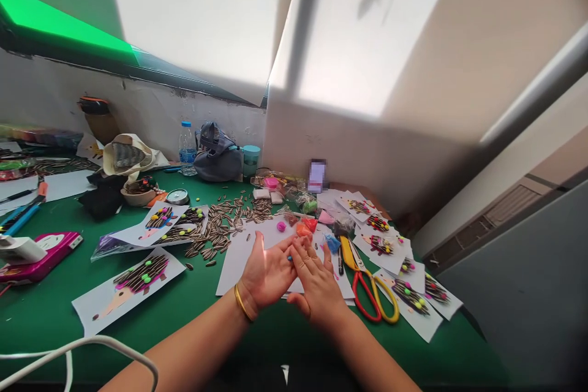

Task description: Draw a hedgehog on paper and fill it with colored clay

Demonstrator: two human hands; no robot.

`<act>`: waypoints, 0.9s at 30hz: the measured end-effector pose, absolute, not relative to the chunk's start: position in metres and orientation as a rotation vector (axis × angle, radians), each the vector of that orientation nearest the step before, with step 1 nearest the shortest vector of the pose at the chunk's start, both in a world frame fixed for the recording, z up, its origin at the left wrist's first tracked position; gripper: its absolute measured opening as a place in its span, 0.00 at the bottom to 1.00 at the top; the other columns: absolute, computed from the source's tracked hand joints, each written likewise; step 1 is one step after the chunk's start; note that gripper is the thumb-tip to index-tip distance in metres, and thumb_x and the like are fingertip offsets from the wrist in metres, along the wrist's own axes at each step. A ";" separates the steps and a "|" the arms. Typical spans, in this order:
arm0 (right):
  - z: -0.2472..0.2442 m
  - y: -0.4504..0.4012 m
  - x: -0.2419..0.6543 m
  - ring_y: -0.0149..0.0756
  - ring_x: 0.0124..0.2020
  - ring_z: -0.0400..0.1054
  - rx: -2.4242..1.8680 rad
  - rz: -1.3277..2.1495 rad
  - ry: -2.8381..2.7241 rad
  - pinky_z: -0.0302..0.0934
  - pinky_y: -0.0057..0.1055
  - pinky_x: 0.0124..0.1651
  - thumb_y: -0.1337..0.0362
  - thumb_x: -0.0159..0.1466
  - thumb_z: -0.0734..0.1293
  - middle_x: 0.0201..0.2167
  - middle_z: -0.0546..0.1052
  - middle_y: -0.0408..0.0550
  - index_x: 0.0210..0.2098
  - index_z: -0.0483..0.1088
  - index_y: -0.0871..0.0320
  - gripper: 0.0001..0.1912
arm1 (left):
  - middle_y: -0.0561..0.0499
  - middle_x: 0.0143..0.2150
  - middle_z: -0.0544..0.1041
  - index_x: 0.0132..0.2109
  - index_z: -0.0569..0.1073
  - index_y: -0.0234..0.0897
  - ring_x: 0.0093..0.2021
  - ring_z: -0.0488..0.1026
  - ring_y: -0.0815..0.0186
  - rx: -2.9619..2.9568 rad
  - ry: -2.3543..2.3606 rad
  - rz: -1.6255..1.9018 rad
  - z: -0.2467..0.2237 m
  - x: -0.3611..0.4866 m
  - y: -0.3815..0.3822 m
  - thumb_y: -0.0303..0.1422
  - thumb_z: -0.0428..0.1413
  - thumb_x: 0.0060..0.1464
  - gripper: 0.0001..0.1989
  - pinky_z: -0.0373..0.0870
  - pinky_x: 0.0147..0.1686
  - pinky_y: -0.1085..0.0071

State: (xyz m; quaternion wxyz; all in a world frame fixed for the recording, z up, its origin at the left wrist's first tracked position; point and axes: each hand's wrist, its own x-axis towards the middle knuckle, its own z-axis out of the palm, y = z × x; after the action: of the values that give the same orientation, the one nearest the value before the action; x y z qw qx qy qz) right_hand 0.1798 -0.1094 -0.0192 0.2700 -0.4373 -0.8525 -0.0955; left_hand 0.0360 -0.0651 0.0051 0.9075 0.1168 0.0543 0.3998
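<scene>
the left hand [271, 269] is lying open, palm up, and the right hand [316, 278] is resting flat across its fingers, its own fingers stretched out; a small blue bit [290, 258] is showing between the two. beneath them, white paper [232, 272] is covering part of the green table [184, 346], with a magenta lump [281, 226] sitting on it ahead of the left hand.

just to the right of the right hand, a black pen [340, 261], a yellow cutter [348, 253] and scissors [376, 299] with one red and one yellow handle are crowding the space. beyond these, hedgehog cards [386, 245] are overlapping. left of the paper, striped seeds [214, 233] are spreading in a loose heap, and another hedgehog card [138, 285] is lying near it. a white cable [110, 343] is curving through the lower left corner.

ahead of the hands, crumpled clear wrappers are holding lumps of orange [305, 226] and green [310, 205]. farther back, a blue-capped bottle [186, 153] is standing beside a grey bag [218, 159], next to a turquoise cup [250, 162] whose contents i cannot tell. a cream pouch [110, 159] is gaping, holding something grey and fluffy [127, 156].
</scene>
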 end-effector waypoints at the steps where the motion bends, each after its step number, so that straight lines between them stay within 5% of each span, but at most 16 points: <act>1: -0.020 -0.110 0.179 0.53 0.70 0.44 -1.147 -0.250 -2.332 0.26 0.60 0.69 0.35 0.65 0.43 0.68 0.56 0.55 0.71 0.41 0.60 0.45 | 0.33 0.63 0.66 0.66 0.57 0.28 0.62 0.66 0.54 0.232 0.136 0.849 0.004 0.035 -0.064 0.56 0.36 0.61 0.40 0.59 0.63 0.57; 6: -0.023 -0.110 0.178 0.53 0.71 0.41 -1.157 -0.217 -2.373 0.28 0.59 0.69 0.36 0.66 0.45 0.69 0.53 0.55 0.71 0.41 0.62 0.45 | 0.35 0.64 0.66 0.67 0.57 0.33 0.64 0.64 0.50 0.205 0.124 0.762 0.000 0.038 -0.065 0.59 0.36 0.59 0.41 0.54 0.64 0.50; 15: -0.026 -0.114 0.180 0.54 0.71 0.39 -1.112 -0.116 -2.334 0.29 0.62 0.68 0.38 0.67 0.47 0.70 0.52 0.54 0.71 0.43 0.58 0.41 | 0.32 0.62 0.68 0.66 0.57 0.28 0.61 0.67 0.50 0.210 0.193 0.823 0.006 0.036 -0.067 0.58 0.37 0.60 0.42 0.55 0.63 0.51; 21: -0.030 -0.109 0.185 0.47 0.71 0.41 -1.184 0.160 -2.065 0.46 0.57 0.67 0.56 0.72 0.54 0.69 0.55 0.44 0.62 0.63 0.47 0.22 | 0.33 0.61 0.69 0.64 0.61 0.30 0.58 0.70 0.51 0.268 0.125 0.810 0.009 0.035 -0.072 0.55 0.36 0.62 0.37 0.61 0.60 0.52; 27: -0.033 -0.108 0.174 0.50 0.69 0.49 -1.181 0.319 -1.827 0.49 0.60 0.65 0.60 0.67 0.64 0.63 0.66 0.47 0.49 0.75 0.47 0.13 | 0.37 0.59 0.70 0.62 0.65 0.35 0.54 0.72 0.53 0.289 0.186 0.806 0.008 0.037 -0.075 0.57 0.36 0.61 0.36 0.67 0.56 0.52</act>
State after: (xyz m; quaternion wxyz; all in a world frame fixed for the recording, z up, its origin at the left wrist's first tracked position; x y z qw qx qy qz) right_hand 0.1739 -0.1078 -0.0327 0.4539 -0.4786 -0.7404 0.1292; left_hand 0.0374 -0.0746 0.0077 0.9056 0.1401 0.0902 0.3900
